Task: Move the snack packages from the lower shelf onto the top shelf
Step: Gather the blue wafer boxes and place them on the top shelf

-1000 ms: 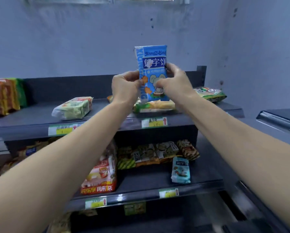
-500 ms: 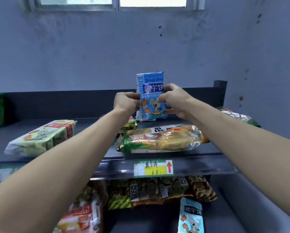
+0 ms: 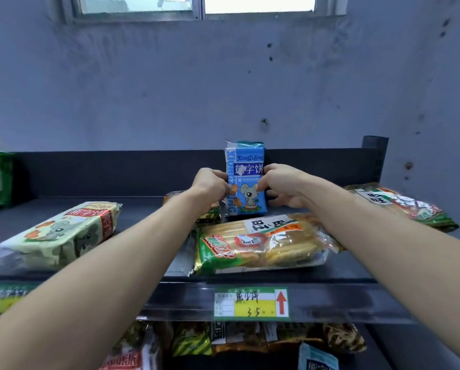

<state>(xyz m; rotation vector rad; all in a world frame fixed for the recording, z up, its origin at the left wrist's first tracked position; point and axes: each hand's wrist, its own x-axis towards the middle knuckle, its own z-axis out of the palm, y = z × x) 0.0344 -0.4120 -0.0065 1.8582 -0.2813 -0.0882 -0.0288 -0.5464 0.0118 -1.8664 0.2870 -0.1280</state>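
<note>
Dim bluish room, daylight from an overexposed window (image 3: 258, 4) at top, glare on a foil snack wrapper (image 3: 261, 244), wide-angle bending at edges, soft blurred corners

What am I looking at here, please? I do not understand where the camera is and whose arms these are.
There is no machine here. A person wears a wide-angle camera on the head, so you see that person's own two bare arms reaching forward to a shop shelf. The left hand and right hand hold a blue snack package upright between them, at the back of the top shelf. On that shelf also lie a pale green package, a green and orange cracker package, and another package at the right. A price label sits on the shelf edge. More snacks wait on the lower shelf.
</note>
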